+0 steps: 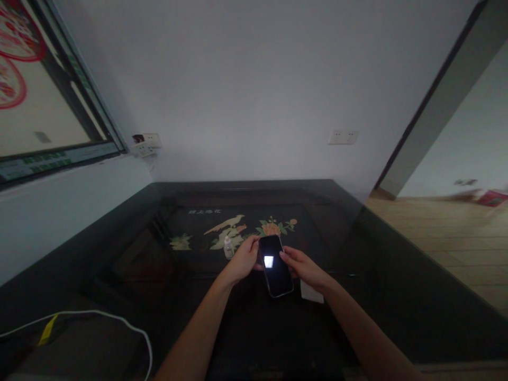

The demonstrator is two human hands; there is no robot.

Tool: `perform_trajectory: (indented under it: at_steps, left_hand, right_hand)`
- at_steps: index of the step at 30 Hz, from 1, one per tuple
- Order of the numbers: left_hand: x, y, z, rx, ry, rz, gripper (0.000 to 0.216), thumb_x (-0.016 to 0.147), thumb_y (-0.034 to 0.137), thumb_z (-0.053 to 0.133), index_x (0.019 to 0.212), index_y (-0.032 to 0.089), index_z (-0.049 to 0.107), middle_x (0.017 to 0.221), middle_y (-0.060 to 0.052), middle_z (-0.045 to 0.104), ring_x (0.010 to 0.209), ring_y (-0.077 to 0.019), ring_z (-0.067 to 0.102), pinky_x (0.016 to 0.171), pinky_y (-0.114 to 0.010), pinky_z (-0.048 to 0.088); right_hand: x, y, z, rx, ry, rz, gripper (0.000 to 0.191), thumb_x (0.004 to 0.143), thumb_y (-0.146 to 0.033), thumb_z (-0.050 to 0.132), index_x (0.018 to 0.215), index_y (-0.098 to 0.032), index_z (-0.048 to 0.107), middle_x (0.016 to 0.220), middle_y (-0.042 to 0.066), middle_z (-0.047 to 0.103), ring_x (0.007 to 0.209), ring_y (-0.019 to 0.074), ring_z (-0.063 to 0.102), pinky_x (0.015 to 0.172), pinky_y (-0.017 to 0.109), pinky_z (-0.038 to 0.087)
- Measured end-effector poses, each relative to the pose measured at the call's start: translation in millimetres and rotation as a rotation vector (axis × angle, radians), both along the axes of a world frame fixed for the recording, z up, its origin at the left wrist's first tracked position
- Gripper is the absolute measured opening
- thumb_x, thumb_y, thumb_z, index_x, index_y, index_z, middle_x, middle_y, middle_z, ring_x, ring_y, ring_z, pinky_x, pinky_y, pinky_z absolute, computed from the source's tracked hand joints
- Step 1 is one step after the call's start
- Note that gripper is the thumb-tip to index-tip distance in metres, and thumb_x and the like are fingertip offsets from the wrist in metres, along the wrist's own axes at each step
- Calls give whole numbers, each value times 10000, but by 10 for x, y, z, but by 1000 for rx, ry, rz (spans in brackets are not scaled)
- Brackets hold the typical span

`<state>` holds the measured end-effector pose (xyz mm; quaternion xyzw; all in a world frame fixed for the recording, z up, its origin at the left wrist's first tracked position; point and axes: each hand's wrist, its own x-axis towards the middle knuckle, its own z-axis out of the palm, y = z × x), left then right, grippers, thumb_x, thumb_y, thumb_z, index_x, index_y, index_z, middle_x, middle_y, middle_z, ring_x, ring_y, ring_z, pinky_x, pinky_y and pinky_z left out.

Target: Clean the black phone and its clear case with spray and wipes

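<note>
Between my two hands is a smartphone (278,278) with a dark screen and a small bright white patch on it. My left hand (246,258) grips its left edge, with the fingers partly hidden behind it. On the opposite side my right hand (300,263) holds the right edge, its thumb lying at the screen's border. A small clear bottle with a white cap (228,248) stands just left of my left hand. Under my right wrist lies a flat white item (311,292), partly covered, whose kind I cannot make out.
The glossy black table (381,270) carries a bird-and-flower picture (226,225). A white cable (115,316) and a yellow strip (48,330) are at lower left. Behind the table rises a pale wall with a socket plate (343,137). A window (47,90) is at left.
</note>
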<state>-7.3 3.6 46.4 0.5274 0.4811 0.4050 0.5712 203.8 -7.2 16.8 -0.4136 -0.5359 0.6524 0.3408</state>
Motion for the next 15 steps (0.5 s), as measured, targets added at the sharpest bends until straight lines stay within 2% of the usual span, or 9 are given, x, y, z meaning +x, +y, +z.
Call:
perform_trajectory:
  at_steps: [4,8,11,15]
  left_hand:
    - [-42,-14,58,-70,-42,-41,210,1002,289,483,1145,178,589,928,-69,680,774,-174,704,607,-293,621]
    - [-128,-25,79,-136,-146,-116,142,982,277,573,1071,167,564,896,-51,680,707,-130,703,695,-320,630]
    - [-186,-37,76,-167,-224,-186,215,936,297,673,1024,163,531,890,-56,699,733,-140,725,784,-368,628]
    - [-202,-43,62,-199,-234,-234,346,844,295,791,1010,153,522,869,-86,736,770,-182,754,808,-371,626]
  right_hand:
    - [-2,-3,-21,-44,13,8,446,881,-600,671,1123,-229,621,895,23,693,718,148,658,624,240,501]
    - [-15,0,-71,-26,15,2,447,879,-607,667,1141,-247,641,976,53,720,853,203,690,743,311,543]
    - [-25,4,-97,-6,36,-3,472,865,-629,669,1123,-233,660,1009,66,729,932,237,687,840,362,537]
    - [-27,15,-97,28,8,-38,485,860,-650,658,1094,-226,680,1061,61,722,1039,254,654,948,389,490]
